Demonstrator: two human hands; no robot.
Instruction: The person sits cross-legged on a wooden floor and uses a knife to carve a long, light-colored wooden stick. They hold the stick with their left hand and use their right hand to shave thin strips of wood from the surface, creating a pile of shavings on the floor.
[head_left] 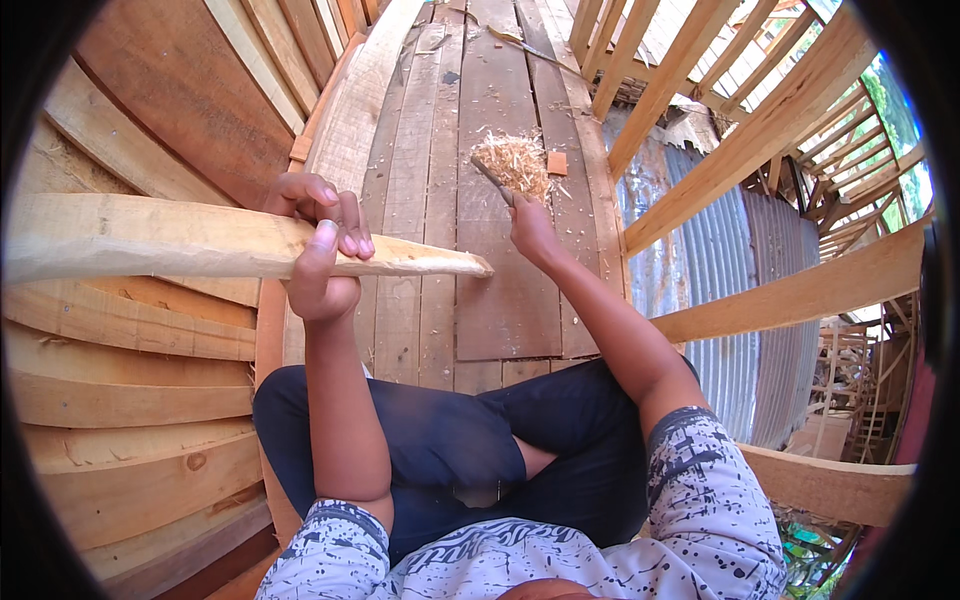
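My left hand (322, 245) is closed around a pale wooden beam (150, 236), which runs in from the left and narrows to a rough, carved tip over the floorboards. In my right hand (533, 228) is the handle of a knife (490, 180). Its dark blade points up and left, away from the beam, at the edge of a heap of wood shavings (515, 158). The knife's handle is mostly hidden by my fingers. Beside the heap lies a small orange-brown wood block (557, 163).
I sit cross-legged on a plank floor (405, 320) strewn with small chips. A board wall (130, 400) stands close on my left. Wooden railing slats (740, 145) rise on the right, with corrugated metal sheets (720, 290) beyond and below. A long thin strip (530, 47) lies at the far end.
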